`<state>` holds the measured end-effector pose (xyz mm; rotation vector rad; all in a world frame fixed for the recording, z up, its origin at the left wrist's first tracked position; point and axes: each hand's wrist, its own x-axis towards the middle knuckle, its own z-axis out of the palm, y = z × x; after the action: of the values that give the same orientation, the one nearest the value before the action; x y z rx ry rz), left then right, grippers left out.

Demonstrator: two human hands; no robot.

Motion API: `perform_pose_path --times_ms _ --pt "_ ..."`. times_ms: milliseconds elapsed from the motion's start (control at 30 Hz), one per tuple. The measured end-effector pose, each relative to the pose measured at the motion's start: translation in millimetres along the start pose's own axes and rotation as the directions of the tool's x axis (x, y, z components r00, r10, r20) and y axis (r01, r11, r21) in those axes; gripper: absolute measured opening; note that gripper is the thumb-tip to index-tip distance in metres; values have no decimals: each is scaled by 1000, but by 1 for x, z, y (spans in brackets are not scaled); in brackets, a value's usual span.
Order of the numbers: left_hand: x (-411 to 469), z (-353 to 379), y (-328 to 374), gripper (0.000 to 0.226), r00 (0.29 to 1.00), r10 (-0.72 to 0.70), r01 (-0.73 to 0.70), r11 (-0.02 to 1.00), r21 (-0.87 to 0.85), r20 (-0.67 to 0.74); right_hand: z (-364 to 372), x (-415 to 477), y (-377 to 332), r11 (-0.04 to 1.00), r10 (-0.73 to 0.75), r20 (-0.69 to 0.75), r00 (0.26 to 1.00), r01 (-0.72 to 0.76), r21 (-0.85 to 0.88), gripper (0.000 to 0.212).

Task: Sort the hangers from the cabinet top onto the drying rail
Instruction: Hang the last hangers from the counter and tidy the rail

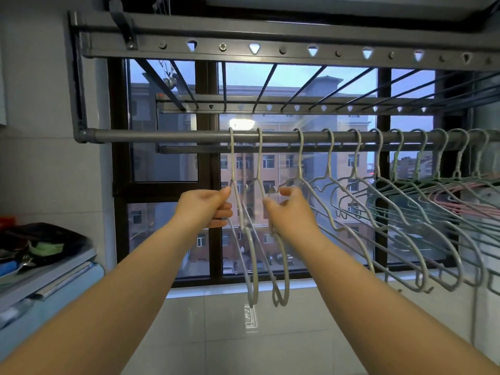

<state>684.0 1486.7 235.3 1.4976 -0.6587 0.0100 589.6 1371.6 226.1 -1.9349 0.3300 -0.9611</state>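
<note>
The rail (162, 136) and the hangers (459, 158) ran off the right edge, overlapping too much to count (pink ones half buried). The blurred heap (40, 247) on the cabinet top (62, 269) was cut by the left edge. Whether the left hand (203, 209) gripped or merely touched the first hanger (232, 158) was unclear; the right hand (290, 215) hid part of the second hanger (260, 158) it pinched.

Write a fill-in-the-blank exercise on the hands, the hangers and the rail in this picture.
1. The left hand grips the pale grey wire hanger nearest the ____ end of the round grey metal drying rail.
2. The right hand grips the neighbouring hanger, the ____ from that end.
3. The row of other hangers hangs to the ____ of both hands.

Missing words: left; second; right.
</note>
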Motion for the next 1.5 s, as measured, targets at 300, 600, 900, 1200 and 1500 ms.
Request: perform_pose_path --times_ms 300,600,900,1200,1500 --pt "-64 -2 -19 19 888 420 -405 907 112 -190 -38 -72 -7 918 -324 -123 938 280 -281 33" --pt "-158 50 -26 12 811 580 -581 814 7 -77 -123 -111 51 880 -350 -366 863 168 -444 25" --pt "-171 165 -36 38 861 477 -464 879 109 -177 -170 -104 91 739 -498 -296 815 220 -637 34" --pt "-156 212 -40 50 874 347 -301 936 183 -339 -181 -92 102 561 -585 -131 800 283 -778 49" --pt "-155 210 -40 30 921 271 -194 943 271 -281 -159 -81 109 561 -541 64 838 417 -715 57"
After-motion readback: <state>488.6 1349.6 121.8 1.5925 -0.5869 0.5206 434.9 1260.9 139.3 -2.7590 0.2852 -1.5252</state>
